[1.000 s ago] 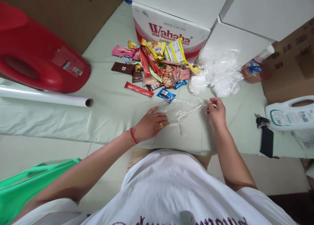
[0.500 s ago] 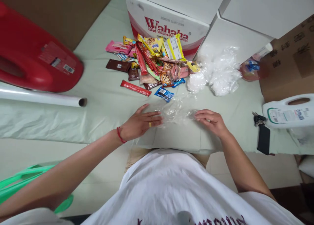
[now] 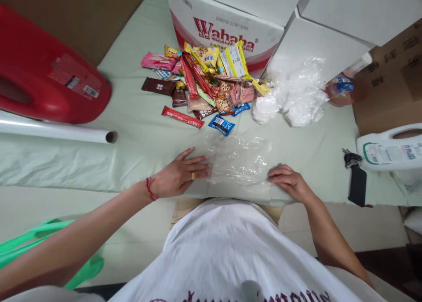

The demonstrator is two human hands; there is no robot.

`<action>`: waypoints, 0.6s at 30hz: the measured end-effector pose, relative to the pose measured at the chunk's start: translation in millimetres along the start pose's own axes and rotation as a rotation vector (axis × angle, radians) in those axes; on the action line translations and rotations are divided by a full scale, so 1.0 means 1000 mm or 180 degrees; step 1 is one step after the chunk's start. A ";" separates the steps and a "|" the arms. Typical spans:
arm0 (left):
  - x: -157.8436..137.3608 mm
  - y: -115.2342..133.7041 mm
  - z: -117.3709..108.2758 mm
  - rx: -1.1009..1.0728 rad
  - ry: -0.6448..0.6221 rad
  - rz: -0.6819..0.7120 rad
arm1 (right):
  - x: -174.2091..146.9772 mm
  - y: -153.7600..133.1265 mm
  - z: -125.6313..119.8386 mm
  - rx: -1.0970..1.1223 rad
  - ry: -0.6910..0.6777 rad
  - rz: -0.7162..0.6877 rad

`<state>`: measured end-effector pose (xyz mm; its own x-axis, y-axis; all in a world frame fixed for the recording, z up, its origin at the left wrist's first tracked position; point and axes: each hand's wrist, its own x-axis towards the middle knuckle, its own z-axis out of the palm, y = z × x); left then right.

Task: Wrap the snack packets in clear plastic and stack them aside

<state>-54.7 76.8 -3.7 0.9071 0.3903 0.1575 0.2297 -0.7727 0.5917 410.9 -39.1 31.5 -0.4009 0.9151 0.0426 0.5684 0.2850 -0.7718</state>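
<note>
A clear, crinkled plastic bag (image 3: 242, 161) lies spread on the pale green tablecloth in front of me. My left hand (image 3: 181, 173), with a ring and a red bracelet, rests palm down at the bag's left edge, fingers spread. At the bag's right edge is my right hand (image 3: 290, 182), its fingers together and pinching the film. Just beyond the bag are a small blue packet (image 3: 221, 125) and a red stick packet (image 3: 183, 117). Behind them sits a heap of wrapped snacks (image 3: 201, 80), with yellow, red, pink and brown wrappers.
Crumpled clear bags (image 3: 301, 95) are piled right of the snacks, before a Wahaha carton (image 3: 227, 29) and white boxes. At left are a red jug (image 3: 56, 73) and a white roll (image 3: 56, 128). A white bottle (image 3: 392, 148), keys and a black phone (image 3: 358, 185) are at right.
The bag has gone from bunched up to spread wider and flatter, and sits a little closer to me. My hands have moved apart, left hand leftward and right hand rightward.
</note>
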 end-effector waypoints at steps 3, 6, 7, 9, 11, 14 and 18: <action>-0.002 0.012 0.003 -0.0342 0.0165 -0.0287 | -0.007 -0.024 -0.015 -0.0261 -0.0567 0.0216; 0.007 0.026 0.007 -0.0591 0.0379 -0.0911 | 0.002 -0.065 -0.047 -0.0446 -0.0786 0.0324; 0.012 0.030 0.008 -0.0625 0.0418 -0.1139 | 0.010 -0.079 -0.057 -0.0457 -0.0657 0.0249; 0.022 0.037 0.011 -0.0610 0.0420 -0.1457 | 0.034 -0.105 -0.066 -0.0283 -0.0493 -0.0057; 0.031 0.043 0.013 -0.0479 0.0400 -0.1572 | 0.067 -0.119 -0.058 -0.0076 -0.0470 -0.0456; 0.037 0.053 0.015 -0.0199 0.0364 -0.1601 | 0.119 -0.114 -0.020 -0.0316 -0.0317 -0.0835; 0.033 0.061 0.015 0.0026 0.0263 -0.1524 | 0.170 -0.080 0.044 -0.0954 -0.0889 -0.1160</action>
<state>-5.8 35.0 25.1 0.6678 0.7411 -0.0685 0.6175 -0.5003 0.6069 265.7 81.4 72.9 -0.7624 0.6431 0.0720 0.5205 0.6755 -0.5223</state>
